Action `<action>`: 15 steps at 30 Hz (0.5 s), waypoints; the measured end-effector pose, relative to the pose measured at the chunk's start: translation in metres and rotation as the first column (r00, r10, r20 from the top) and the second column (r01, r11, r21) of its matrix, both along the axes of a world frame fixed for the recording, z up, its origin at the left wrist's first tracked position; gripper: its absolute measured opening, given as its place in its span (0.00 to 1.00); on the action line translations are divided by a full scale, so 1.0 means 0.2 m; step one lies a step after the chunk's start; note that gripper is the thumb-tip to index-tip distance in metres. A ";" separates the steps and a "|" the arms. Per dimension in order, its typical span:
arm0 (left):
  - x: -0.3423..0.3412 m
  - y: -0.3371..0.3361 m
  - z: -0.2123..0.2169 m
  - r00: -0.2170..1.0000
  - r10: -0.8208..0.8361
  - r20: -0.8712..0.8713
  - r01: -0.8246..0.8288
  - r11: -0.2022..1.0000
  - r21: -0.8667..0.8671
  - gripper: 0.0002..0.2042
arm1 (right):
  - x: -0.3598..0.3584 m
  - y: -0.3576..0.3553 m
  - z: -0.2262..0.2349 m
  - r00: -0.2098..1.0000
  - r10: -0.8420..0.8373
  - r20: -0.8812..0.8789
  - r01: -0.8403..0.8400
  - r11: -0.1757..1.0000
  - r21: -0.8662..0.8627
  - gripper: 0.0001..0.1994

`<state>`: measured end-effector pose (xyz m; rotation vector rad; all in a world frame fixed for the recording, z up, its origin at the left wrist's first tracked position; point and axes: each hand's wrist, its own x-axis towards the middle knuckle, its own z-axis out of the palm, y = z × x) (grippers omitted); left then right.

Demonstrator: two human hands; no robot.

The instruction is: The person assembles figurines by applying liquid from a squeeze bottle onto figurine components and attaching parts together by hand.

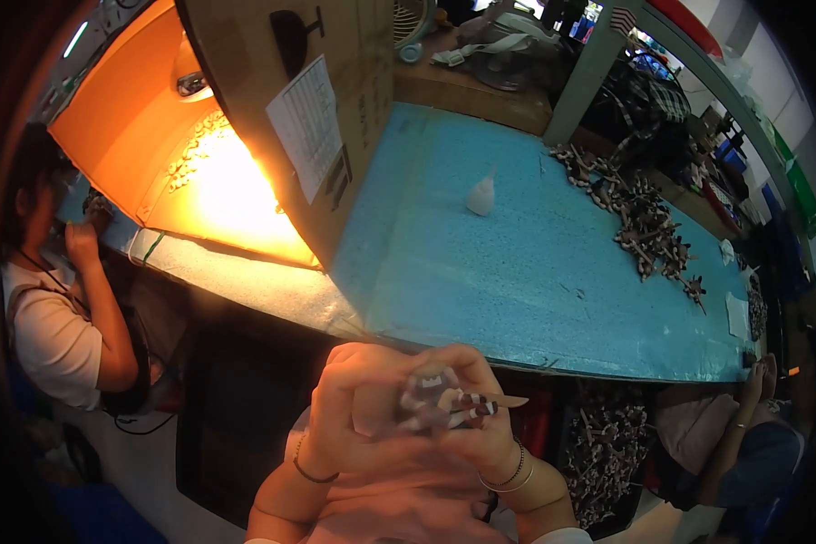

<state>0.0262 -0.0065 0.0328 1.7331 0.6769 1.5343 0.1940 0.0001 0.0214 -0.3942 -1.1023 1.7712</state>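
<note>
We have the small figure close to us, on the near side of the blue table, between our left hand and right hand. Both hands are curled in around it with fingers bent: the left closes on its left side, the right pinches near its striped limbs. Blur hides exactly where each fingertip presses, and we cannot tell what the pale pointed strip sticking out to the right is. We judge the figure light and fairly stiff, perhaps hard plastic, with a smooth surface that could slip a little. Its thin limbs look the most fragile part, so the thicker body seems the better place to hold, with pressure kept off the limbs. Far right lies a tangled pile of similar pieces; a white squeeze bottle stands mid-table.
</note>
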 end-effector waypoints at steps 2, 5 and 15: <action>0.03 0.00 -0.02 0.997 -0.040 0.062 0.041 0.999 -0.011 0.30 | 0.01 0.01 0.03 1.000 0.020 0.015 -0.020 0.999 0.047 0.33; 0.00 -0.01 -0.01 1.000 -0.008 0.004 0.007 0.998 0.055 0.30 | 0.10 0.07 0.09 0.898 -0.174 0.405 -0.022 0.900 0.436 0.33; -0.08 -0.06 0.03 0.904 0.171 -0.391 -0.083 0.969 0.232 0.38 | 0.13 -0.01 0.23 0.479 -0.736 0.479 -0.046 0.524 0.851 0.32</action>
